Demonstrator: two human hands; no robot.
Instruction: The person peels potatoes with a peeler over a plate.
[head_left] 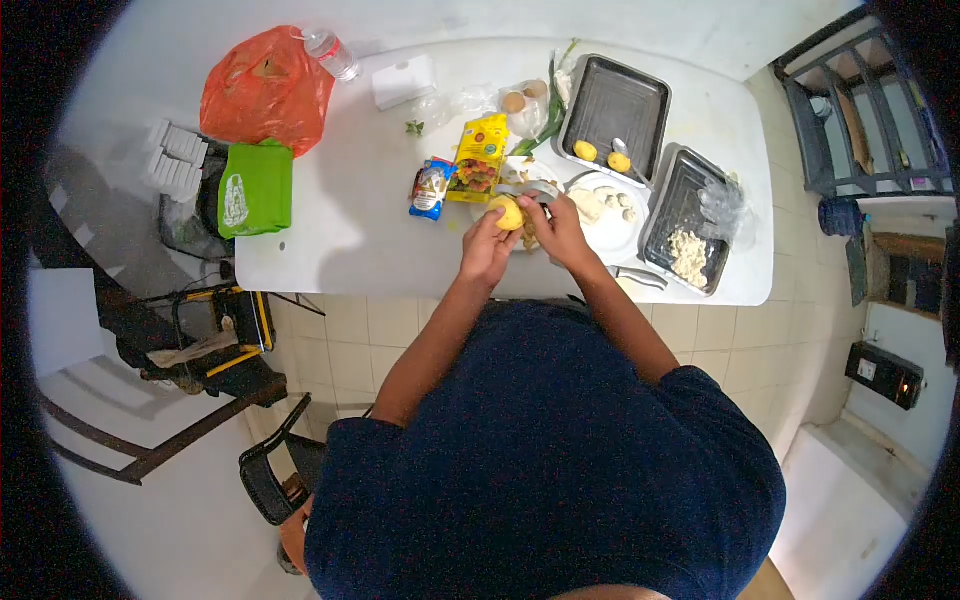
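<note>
My left hand [486,248] is closed around a yellow potato [507,213] above the near part of the table. Against the potato's upper side, my right hand [562,234] grips a grey peeler [530,188], partly covered by the fingers. Brownish peelings show on a plate [482,214] beneath both hands. Just to the right, a white plate [622,248] carries pale pieces and several small round slices. A knife [640,278] lies at the table's front edge, right of my right hand.
Two potatoes [601,156] sit in a dark baking tray [623,95]. A second tray [672,185] holds chopped pale bits and a clear bag. Yellow packet [482,150], blue packet [430,190], eggs [514,102] and green leaves [552,125] lie behind; red [268,95] and green [262,188] bags stand left.
</note>
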